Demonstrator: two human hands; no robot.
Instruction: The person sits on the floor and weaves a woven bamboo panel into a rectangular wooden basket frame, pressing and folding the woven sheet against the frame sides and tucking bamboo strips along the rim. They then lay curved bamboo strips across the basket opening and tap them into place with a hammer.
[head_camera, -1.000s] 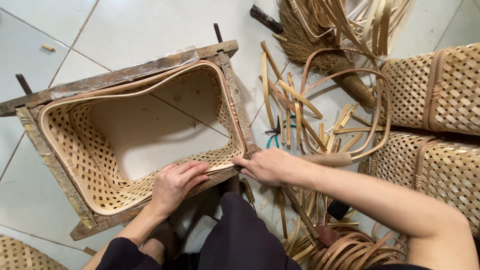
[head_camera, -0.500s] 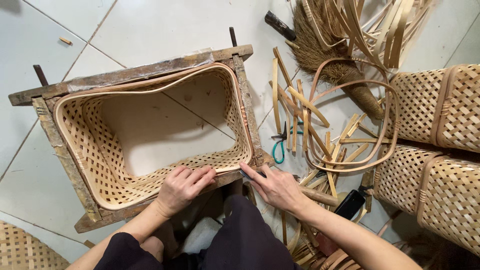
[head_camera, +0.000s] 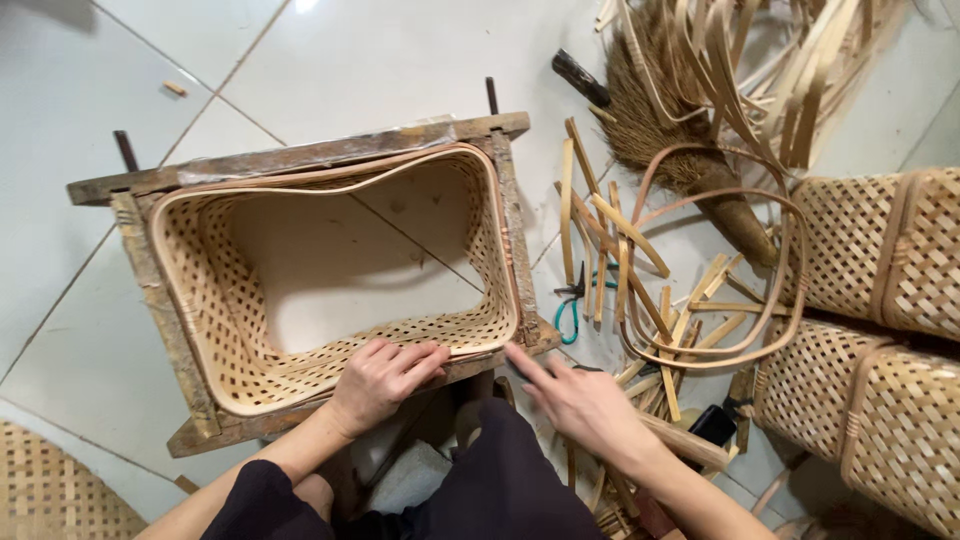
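A woven bamboo basket wall (head_camera: 210, 310) with no bottom sits inside a rough wooden frame (head_camera: 300, 156) on the tiled floor. My left hand (head_camera: 382, 380) presses flat on the basket's near rim, fingers spread over the bamboo rim strip (head_camera: 480, 345). My right hand (head_camera: 578, 400) hovers just right of the frame's near right corner, fingers apart and index finger pointing at that corner. It holds nothing.
Loose bamboo strips (head_camera: 620, 240) and a looped strip (head_camera: 720, 260) lie to the right, with blue-handled scissors (head_camera: 570, 315) among them. A broom (head_camera: 660, 130) lies behind. Finished woven baskets (head_camera: 880, 250) stand at the right edge; another woven piece (head_camera: 50, 490) lies bottom left.
My right hand has slid off the rim's right corner and drawn back toward me. My left hand has stayed on the near rim. The view has shifted slightly.
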